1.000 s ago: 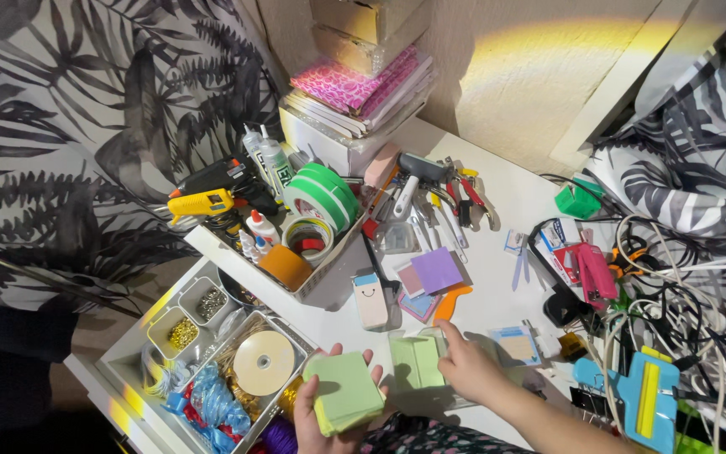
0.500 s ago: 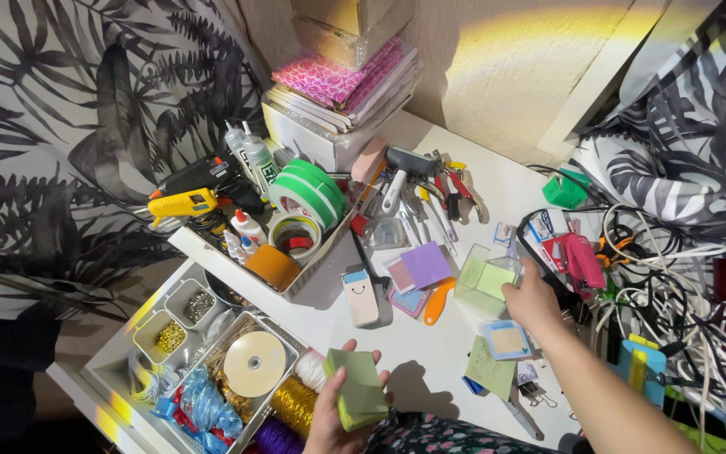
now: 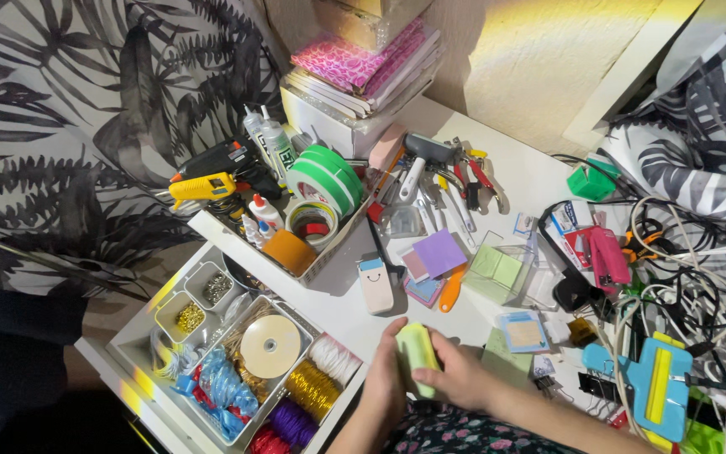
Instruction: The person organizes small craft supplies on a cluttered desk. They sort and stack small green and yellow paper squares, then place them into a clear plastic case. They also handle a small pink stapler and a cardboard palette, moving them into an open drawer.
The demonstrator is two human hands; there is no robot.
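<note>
Both hands clasp green sticky-note pad [image 3: 418,357] low over white tabletop [image 3: 355,307]. Left hand [image 3: 386,382] grip closed on left edge, right hand [image 3: 457,378] grip wrapped round right side. Best squeeze edges evenly, keep sheets squared.

Both hands — left hand [image 3: 384,382], right hand [image 3: 457,376] — close around a pale lime-green pad [image 3: 417,357]. At twelve o'clock from it lies a purple sticky-note pad [image 3: 439,252], with an orange marker [image 3: 450,290] just below that. At eleven o'clock stand bright green tape rolls [image 3: 327,176] and an orange tape roll [image 3: 290,250]; farther out at ten o'clock, a yellow-and-black glue gun [image 3: 203,187]. At three o'clock sits a light blue tool with a yellow bar [image 3: 654,388]; at two o'clock, a hot-pink stapler [image 3: 608,255]. At nine o'clock — a cream ribbon spool [image 3: 270,345], gold thread [image 3: 312,389], blue ribbon [image 3: 224,391]. The backdrop fabric [image 3: 60,126] carries black-and-white palm leaves
</note>
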